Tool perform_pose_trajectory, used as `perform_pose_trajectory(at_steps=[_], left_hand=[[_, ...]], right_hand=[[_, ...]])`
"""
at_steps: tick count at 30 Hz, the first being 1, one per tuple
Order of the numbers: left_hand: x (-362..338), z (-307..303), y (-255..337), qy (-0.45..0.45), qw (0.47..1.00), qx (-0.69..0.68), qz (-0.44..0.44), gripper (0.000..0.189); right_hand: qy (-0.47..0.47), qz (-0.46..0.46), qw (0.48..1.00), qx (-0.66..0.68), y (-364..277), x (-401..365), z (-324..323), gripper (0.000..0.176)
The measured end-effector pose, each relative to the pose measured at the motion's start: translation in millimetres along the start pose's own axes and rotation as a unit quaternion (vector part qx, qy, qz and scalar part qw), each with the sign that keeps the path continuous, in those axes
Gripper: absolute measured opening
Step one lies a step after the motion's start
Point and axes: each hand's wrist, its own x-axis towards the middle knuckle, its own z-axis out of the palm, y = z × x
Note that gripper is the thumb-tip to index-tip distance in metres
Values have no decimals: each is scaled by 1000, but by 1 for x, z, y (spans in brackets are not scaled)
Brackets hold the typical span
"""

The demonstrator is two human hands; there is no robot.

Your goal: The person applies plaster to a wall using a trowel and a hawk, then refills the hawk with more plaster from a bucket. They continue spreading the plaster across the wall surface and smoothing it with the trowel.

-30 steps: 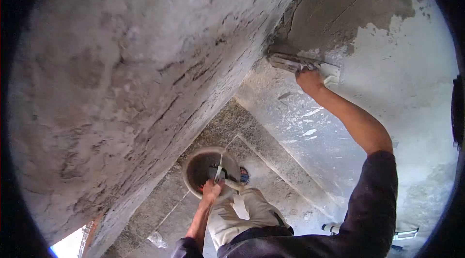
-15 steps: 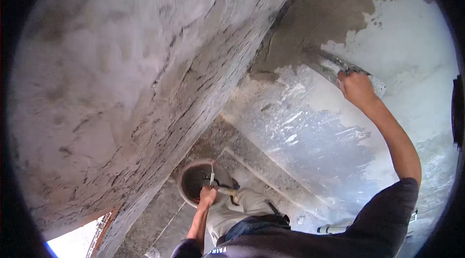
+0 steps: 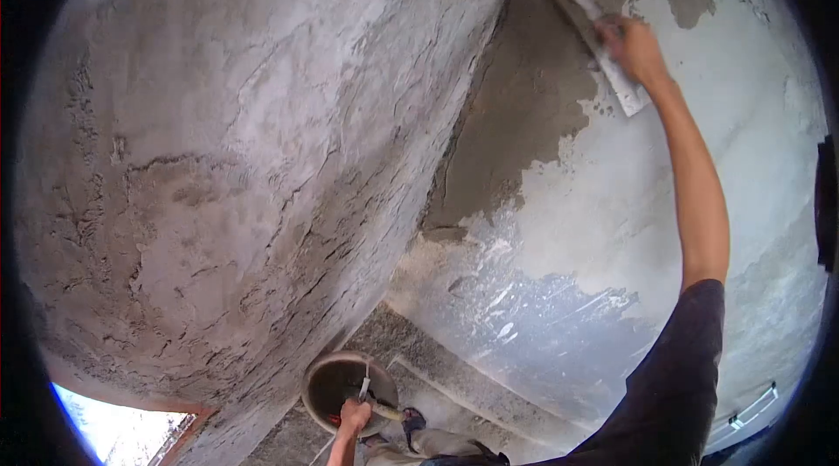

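Rough plastered walls (image 3: 218,160) meet above a speckled floor (image 3: 418,345).

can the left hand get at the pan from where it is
Likely yes: the left hand is at the rim of the pan, gripping a small tool inside it, with nothing between. The right hand grips a trowel.

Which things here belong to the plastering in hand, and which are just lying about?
In use:
- plastering trowel in the right hand, pressed to the wall
- wet grey plaster
- mortar pan and the small tool standing in it, at the left hand

Lying about:
- white bar, low at the right edge, untouched
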Motion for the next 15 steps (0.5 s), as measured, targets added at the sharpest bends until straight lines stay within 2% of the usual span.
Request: perform_pose_trajectory(at_steps=[1, 2, 4, 5, 6, 7, 8, 9, 11, 13, 14, 15], left_hand=[[7, 3, -2, -18, 999, 24, -22, 29], [29, 27, -36, 15, 996, -81, -12, 22], [28, 23, -36, -48, 990, -129, -36, 18], [27, 24, -34, -46, 990, -132, -33, 18], [22, 25, -32, -57, 989, -126, -52, 34], [18, 23, -31, -67, 988, -119, -70, 51], [16, 23, -27, -64, 988, -120, -67, 51], [11, 24, -26, -50, 992, -96, -65, 50], [7, 24, -25, -38, 995, -72, -60, 50], [-1, 27, -27, -62, 992, -77, -76, 51], [0, 26, -23, -70, 991, -81, -81, 53], [-5, 22, -12, -69, 991, -83, -77, 53]], right_hand=[[-36, 10, 999, -24, -4, -1, 14, 27], [-101, 10, 990, -94, -17, -20, 38, 23], [-179, -27, 977, -115, -36, -54, 63, 16], [-172, -33, 980, -91, -46, -75, 78, 25], [-194, -69, 974, -101, -57, -95, 90, 20], [-255, -83, 959, -92, -80, -108, 84, 16], [-314, -98, 940, -85, -98, -121, 78, 16], [-316, -136, 935, -81, -98, -150, 100, 15], [-405, -216, 885, -84, -111, -196, 119, 15], [-437, -279, 853, -56, -114, -224, 118, 15], [-433, -279, 855, -60, -105, -219, 117, 15], [-368, -241, 898, -25, -93, -211, 112, 17]])
